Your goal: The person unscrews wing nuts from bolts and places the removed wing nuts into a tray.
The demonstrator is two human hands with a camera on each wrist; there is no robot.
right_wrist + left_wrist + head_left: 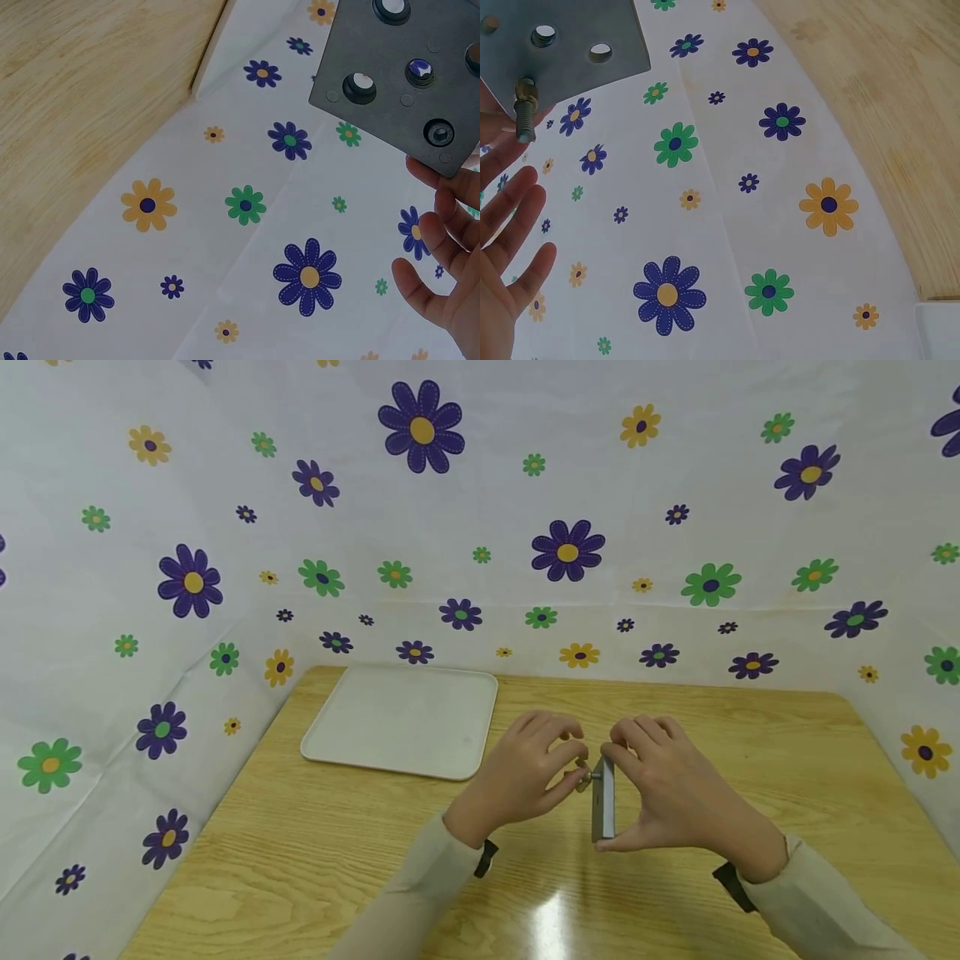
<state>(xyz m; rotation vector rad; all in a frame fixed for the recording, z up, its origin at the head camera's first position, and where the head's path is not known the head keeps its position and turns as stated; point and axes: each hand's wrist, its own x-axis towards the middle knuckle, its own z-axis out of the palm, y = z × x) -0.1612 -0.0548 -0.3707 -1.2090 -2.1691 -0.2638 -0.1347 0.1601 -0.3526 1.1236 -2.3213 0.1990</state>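
Note:
My right hand [671, 785] holds a square grey metal plate [604, 806] on edge, with the thumb at its lower edge and fingers at the top. Several round holes pierce the plate [397, 90], and a socket-head bolt [440, 133] sits in a corner recess. On the other face the threaded bolt [526, 126] sticks out, carrying a brass-coloured nut [526, 90]. The thumb and index finger of my left hand [525, 772] pinch around the nut; its other fingers are loosely bent. Part of the left fingertips is hidden behind the plate and bolt.
A white tray [405, 718] lies at the back left of the wooden table [300, 843]. A white cloth [480, 510] with printed flowers hangs behind the table and along its sides.

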